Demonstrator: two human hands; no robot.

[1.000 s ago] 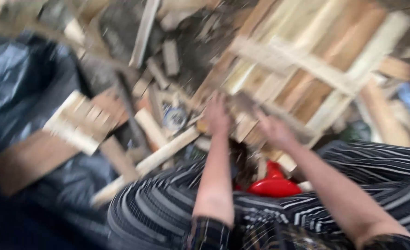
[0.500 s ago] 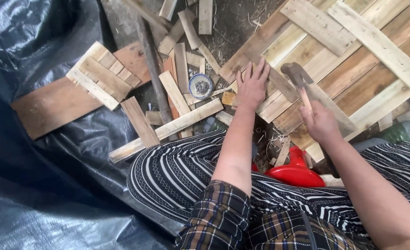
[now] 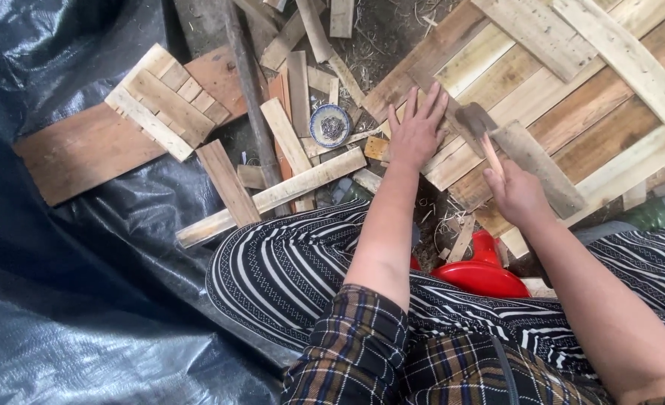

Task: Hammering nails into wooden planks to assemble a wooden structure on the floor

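Observation:
My left hand [image 3: 416,129] lies flat, fingers spread, on the near corner of a wooden pallet panel [image 3: 572,97]. My right hand [image 3: 518,193] grips the wooden handle of a hammer [image 3: 476,126], whose dark head sits over the slats just right of my left fingers. A small round tin [image 3: 331,124] holding what look like nails rests on the ground left of my left hand.
Loose wood offcuts [image 3: 287,135] and a long plank [image 3: 272,196] lie scattered on the dirt. A small slatted board [image 3: 161,99] rests on a brown plank at the left. Black plastic sheeting [image 3: 70,300] covers the left side. A red stool [image 3: 482,274] shows between my striped trouser legs.
The view has steadied from a blur and shifted slightly. My left hand stays pressed on the pallet corner. The right hand with the hammer has dropped a little toward me.

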